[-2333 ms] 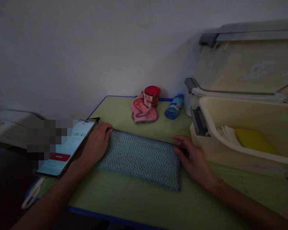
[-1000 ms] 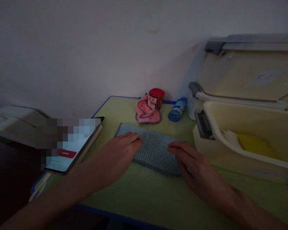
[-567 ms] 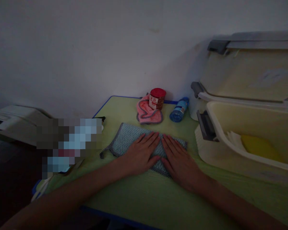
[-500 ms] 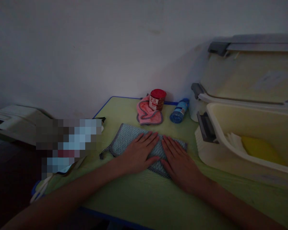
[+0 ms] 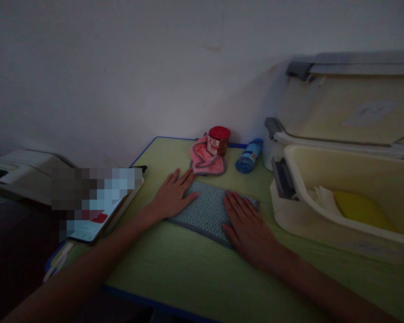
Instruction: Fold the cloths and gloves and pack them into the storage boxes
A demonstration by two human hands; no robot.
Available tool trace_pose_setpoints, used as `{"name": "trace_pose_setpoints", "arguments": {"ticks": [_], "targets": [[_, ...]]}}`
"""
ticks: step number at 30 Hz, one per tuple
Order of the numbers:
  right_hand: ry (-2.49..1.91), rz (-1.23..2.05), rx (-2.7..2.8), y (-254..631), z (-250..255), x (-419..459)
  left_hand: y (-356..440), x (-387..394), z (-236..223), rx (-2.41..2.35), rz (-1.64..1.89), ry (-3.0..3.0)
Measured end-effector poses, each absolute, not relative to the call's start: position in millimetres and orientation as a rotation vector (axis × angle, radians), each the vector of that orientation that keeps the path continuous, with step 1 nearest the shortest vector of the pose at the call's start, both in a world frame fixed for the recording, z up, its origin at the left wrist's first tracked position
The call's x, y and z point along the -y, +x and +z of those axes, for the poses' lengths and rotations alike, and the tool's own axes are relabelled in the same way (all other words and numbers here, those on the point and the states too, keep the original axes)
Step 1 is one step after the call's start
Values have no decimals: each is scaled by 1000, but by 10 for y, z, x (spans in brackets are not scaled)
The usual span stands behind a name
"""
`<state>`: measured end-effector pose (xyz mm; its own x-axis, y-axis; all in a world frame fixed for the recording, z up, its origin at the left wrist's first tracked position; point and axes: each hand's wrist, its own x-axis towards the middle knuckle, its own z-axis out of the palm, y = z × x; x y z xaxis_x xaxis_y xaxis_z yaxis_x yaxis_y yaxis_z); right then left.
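Observation:
A folded grey-blue knitted cloth point(image 5: 207, 211) with a dark checked hem lies flat on the green table point(image 5: 175, 269). My left hand point(image 5: 171, 196) rests palm down on the cloth's left end, fingers stretched out and spread. On the right end lies my right hand point(image 5: 247, 226), flat as well, fingers extended. Neither hand holds anything.
A pink cloth point(image 5: 204, 161), a red-lidded can point(image 5: 217, 140) and a blue bottle point(image 5: 248, 156) on its side sit by the wall. A cream plastic bin point(image 5: 323, 224) with an open lid stands at right, holding something yellow. A phone point(image 5: 103, 210) leans at the table's left edge.
The cloth was folded to half its depth. My hands pressed together at its middle, then slid apart: the left hand to the left end, the right hand staying on the right part.

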<state>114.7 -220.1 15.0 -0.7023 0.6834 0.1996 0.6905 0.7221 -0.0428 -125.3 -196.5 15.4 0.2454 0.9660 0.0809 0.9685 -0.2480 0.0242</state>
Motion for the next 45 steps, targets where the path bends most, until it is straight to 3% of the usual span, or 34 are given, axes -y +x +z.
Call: {"name": "trace_pose_setpoints", "arguments": {"ticks": [11, 15, 21, 30, 39, 45], "targets": [[-1209, -121, 2598, 1299, 148, 2281, -1249, 1965, 190, 1943, -71, -2441], [-1050, -201, 2577, 1330, 266, 2363, -1247, 1982, 164, 1940, -88, -2430], [-703, -39, 2763, 1294, 382, 2435, -1228, 2011, 200, 1850, -96, -2414], [-912, -98, 2769, 1381, 417, 2306, -1187, 2060, 374, 1722, -69, -2408], [-1153, -269, 2613, 1400, 344, 2259, -1157, 2125, 496, 1920, -49, -2348], [-865, -45, 2723, 1329, 331, 2329, -1156, 2131, 529, 2096, -19, -2377]]}}
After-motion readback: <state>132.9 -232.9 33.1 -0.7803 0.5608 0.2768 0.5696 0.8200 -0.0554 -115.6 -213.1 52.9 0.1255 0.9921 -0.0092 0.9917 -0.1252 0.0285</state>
